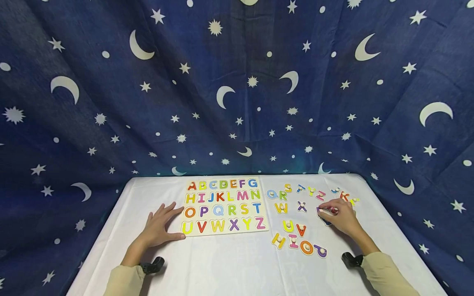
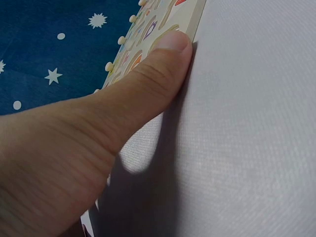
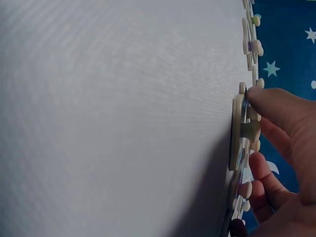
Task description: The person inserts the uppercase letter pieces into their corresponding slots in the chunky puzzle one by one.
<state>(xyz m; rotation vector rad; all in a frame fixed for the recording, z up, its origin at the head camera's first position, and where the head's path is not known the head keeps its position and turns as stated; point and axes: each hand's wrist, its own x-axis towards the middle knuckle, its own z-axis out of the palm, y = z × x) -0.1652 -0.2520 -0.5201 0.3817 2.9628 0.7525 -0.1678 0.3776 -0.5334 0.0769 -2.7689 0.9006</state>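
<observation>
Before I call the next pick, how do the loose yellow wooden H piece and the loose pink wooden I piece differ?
Colour: the H piece is yellow, the I piece pink.
Shape: the H is broader; the I is slimmer, with a bar at each end.
Pose: in the head view, the H lies clearly tilted, the I nearly upright.
Both have a knob and lie right of the white letter board.

In front of me, a white tabletop spreads across the bottom of the frame. The board lies flat at lower centre; to its right, loose letters are scattered, with the orange O and purple P side by side, lowest down.
</observation>
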